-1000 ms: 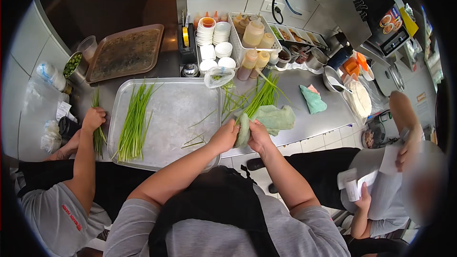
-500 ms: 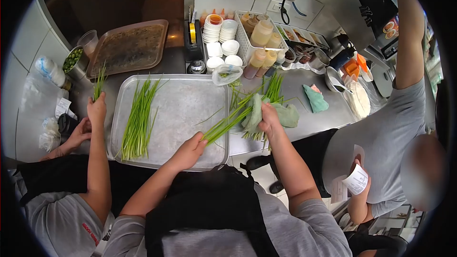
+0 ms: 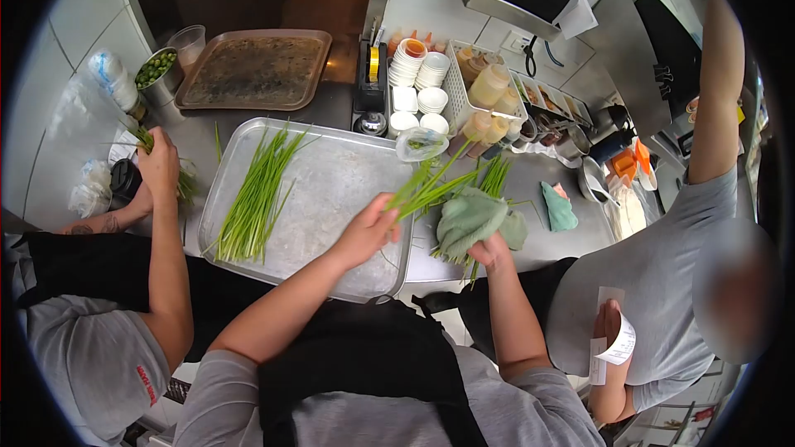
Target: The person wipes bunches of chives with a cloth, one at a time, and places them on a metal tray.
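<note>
My left hand [image 3: 370,232] is closed round one end of a bunch of long green chives [image 3: 424,190], just over the tray's right edge. My right hand [image 3: 490,250] grips a crumpled green cloth [image 3: 470,222] that lies against the other end of the bunch. More chives [image 3: 495,174] stick out behind the cloth, on the counter. On the metal tray [image 3: 339,174], a pile of chives [image 3: 258,194] lies lengthwise at the left side.
A person at left holds chives in one hand [image 3: 160,167]. Another person at right holds a paper slip [image 3: 617,343], one arm raised. Behind the tray are a brown tray [image 3: 255,70], white cups [image 3: 406,66] and sauce bottles [image 3: 489,87]. A folded cloth [image 3: 559,205] lies right.
My left hand has risen and moved right with its end of the chives. My right hand is lower on the cloth, which is more spread out. The left person's chives have come down.
</note>
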Demonstrator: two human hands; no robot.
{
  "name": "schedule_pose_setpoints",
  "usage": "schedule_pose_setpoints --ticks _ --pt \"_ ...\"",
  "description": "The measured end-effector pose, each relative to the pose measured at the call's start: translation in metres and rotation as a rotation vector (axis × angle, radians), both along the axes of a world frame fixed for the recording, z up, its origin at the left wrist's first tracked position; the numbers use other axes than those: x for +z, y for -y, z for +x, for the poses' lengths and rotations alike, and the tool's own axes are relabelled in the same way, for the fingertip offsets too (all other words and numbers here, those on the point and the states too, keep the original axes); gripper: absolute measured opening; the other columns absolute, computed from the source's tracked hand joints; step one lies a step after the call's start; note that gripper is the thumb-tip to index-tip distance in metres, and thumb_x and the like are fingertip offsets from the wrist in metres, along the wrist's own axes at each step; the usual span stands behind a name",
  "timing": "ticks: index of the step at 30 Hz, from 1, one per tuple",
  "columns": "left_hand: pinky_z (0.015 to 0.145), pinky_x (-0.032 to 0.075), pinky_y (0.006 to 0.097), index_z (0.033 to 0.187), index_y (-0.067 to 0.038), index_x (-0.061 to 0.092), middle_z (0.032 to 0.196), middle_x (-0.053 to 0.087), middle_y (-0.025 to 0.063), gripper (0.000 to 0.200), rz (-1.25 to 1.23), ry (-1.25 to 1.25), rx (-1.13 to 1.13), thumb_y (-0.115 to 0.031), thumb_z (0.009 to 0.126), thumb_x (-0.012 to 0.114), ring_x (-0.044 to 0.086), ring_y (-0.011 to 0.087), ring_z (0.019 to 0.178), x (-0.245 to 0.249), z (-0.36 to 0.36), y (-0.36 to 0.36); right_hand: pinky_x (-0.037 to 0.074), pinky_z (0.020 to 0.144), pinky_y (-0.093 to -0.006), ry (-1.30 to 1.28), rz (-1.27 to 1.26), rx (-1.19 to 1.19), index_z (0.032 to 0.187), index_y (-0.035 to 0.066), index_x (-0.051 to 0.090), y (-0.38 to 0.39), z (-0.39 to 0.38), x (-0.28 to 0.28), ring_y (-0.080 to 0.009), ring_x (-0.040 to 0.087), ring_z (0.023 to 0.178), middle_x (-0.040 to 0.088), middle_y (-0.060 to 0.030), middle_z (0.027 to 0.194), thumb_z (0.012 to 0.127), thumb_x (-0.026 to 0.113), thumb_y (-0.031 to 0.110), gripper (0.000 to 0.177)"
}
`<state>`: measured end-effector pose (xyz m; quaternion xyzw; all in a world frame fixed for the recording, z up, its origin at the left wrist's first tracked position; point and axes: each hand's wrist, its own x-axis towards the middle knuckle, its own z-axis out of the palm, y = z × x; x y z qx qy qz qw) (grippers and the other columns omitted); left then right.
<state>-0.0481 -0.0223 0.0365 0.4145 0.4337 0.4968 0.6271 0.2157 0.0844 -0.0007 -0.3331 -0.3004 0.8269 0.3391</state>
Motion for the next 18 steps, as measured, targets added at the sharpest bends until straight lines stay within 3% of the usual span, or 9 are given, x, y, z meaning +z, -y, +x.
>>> schedule_pose_setpoints --ticks 3,5,10,12,13,16,18 --pt "0.051 0.035 0.0224 0.116 -0.01 0.046 0.068 0.051 0.0003 0.022 0.059 -0.081 -0.014 -0.025 0.102 0.039 0.042 0.0074 0.056 -0.024 0.043 -0.037 0.05 0.089 -0.0369 0.067 0.007 0.061 0.122 0.005 0.054 0.014 0.001 0.0 -0.0213 0.061 0.101 0.061 -0.0087 0.115 0.092 0.059 0.025 0.037" --pt "0.051 0.035 0.0212 0.114 -0.01 0.046 0.07 0.051 0.0006 0.021 -0.004 -0.004 -0.008 -0.025 0.102 0.038 0.041 0.0068 0.057 -0.032 0.063 -0.048 0.05 0.087 -0.0355 0.101 0.033 0.076 0.122 0.004 0.055 0.022 0.0 -0.002 -0.0198 0.061 0.1 0.062 -0.008 0.115 0.091 0.059 0.025 0.037" --pt "0.05 0.034 0.021 0.104 -0.011 0.047 0.071 0.052 0.0022 0.02 -0.131 0.148 -0.083 -0.026 0.103 0.035 0.041 0.0068 0.055 -0.041 0.08 -0.056 0.051 0.077 -0.0331 -0.011 0.056 0.107 0.106 0.004 0.059 0.032 -0.013 -0.004 -0.0194 0.062 0.087 0.064 -0.0082 0.097 0.092 0.058 0.02 0.022" --pt "0.051 0.038 0.0241 0.099 -0.009 0.047 0.072 0.054 0.0034 0.018 -0.137 -0.186 -0.114 -0.023 0.102 0.036 0.046 0.0085 0.057 -0.044 0.085 -0.053 0.052 0.073 -0.0337 -0.056 0.02 0.06 0.099 0.004 0.059 0.037 -0.021 0.001 -0.0211 0.063 0.081 0.064 -0.0097 0.089 0.093 0.056 0.017 0.015" --pt "0.051 0.038 0.0241 0.099 -0.009 0.047 0.072 0.054 0.0034 0.018 -0.14 -0.19 -0.122 -0.023 0.102 0.036 0.046 0.0085 0.057 -0.051 0.089 -0.052 0.052 0.073 -0.0337 -0.06 0.017 0.052 0.099 0.004 0.059 0.034 -0.021 -0.005 -0.0211 0.063 0.081 0.064 -0.0097 0.089 0.093 0.056 0.017 0.015" --pt "0.058 0.045 0.0328 0.097 -0.004 0.047 0.067 0.055 0.0074 0.015 0.151 -0.54 0.064 -0.018 0.099 0.041 0.054 0.0167 0.06 -0.069 0.099 -0.046 0.054 0.069 -0.0331 0.025 -0.065 -0.232 0.102 0.006 0.06 0.028 -0.029 -0.016 -0.0184 0.064 0.078 0.066 -0.0072 0.089 0.092 0.055 0.01 0.011" --pt "0.058 0.044 0.0339 0.096 -0.004 0.046 0.066 0.054 0.0083 0.017 0.17 -0.547 0.087 -0.019 0.099 0.041 0.054 0.0184 0.06 -0.071 0.097 -0.039 0.054 0.07 -0.0334 0.015 -0.067 -0.24 0.102 0.006 0.06 0.028 -0.03 -0.018 -0.0181 0.065 0.079 0.066 -0.0068 0.091 0.093 0.055 0.01 0.012"
